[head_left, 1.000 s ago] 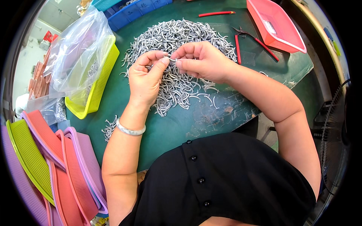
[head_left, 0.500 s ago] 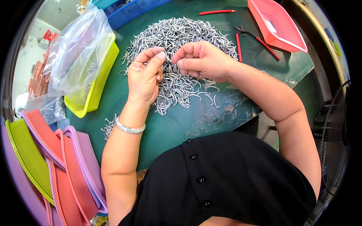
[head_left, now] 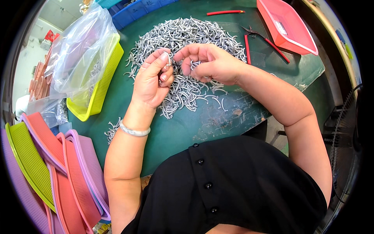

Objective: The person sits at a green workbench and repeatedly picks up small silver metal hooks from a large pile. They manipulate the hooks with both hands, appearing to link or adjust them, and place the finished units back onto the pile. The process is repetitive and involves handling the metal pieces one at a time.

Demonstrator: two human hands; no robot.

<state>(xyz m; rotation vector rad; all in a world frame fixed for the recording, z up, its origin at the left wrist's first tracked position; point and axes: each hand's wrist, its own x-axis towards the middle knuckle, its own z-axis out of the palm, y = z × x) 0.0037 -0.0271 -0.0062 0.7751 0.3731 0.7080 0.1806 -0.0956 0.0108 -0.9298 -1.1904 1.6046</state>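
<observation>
A large heap of small curved grey metal pieces [head_left: 183, 33] covers the middle of the green table. Over its near part, my left hand [head_left: 153, 78] pinches one curved metal piece [head_left: 169, 59] between thumb and fingertips. My right hand [head_left: 212, 64] hovers just to the right, its thumb and fingers curved and apart, with heap pieces showing through the gap. Nothing shows between the right fingers. A smaller cluster of the same pieces [head_left: 113, 132] lies beside my left forearm.
Pliers with red handles [head_left: 276, 50] and a red stick-like tool [head_left: 226, 13] lie beyond the heap. A pink basket [head_left: 290, 33] stands at the far right. On the left are a yellow-green basket [head_left: 102, 91] under a clear plastic bag [head_left: 80, 54] and stacked coloured baskets [head_left: 78, 175].
My right thumb and fingers have spread apart from a closed pinch. The left hand has turned slightly, and the curved piece in its fingertips now shows more plainly.
</observation>
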